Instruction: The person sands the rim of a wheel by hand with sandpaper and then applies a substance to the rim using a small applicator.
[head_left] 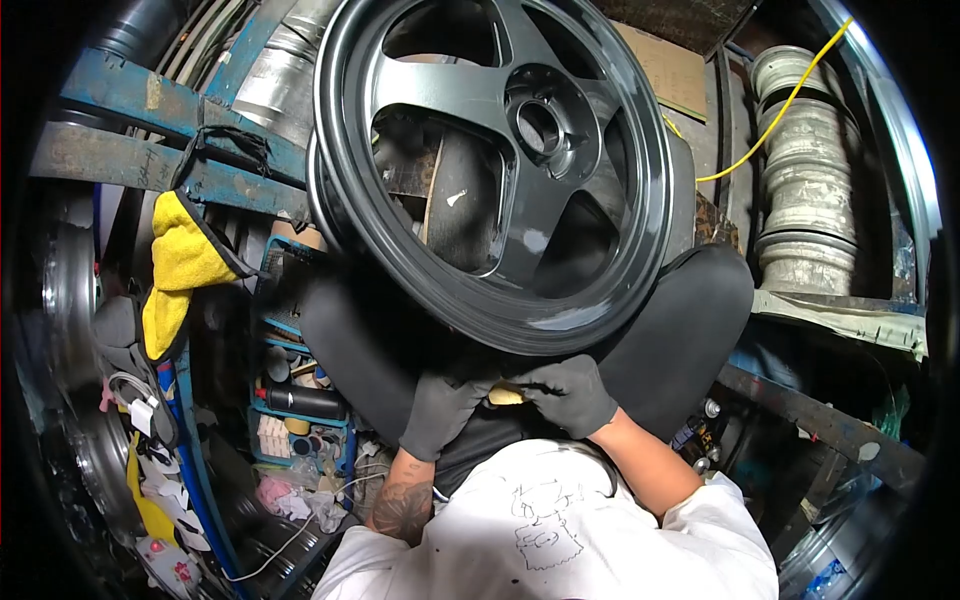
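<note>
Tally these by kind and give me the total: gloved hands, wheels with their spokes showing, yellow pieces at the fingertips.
Gloved hands: 2 (left hand, right hand)
Spoked wheel: 1
Yellow piece: 1
Total: 4

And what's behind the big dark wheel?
Through the lower-left gap in the wheel, you can see a dark surface with a small pale patch. Whatever the spokes and rim cover, I can't tell.
</note>
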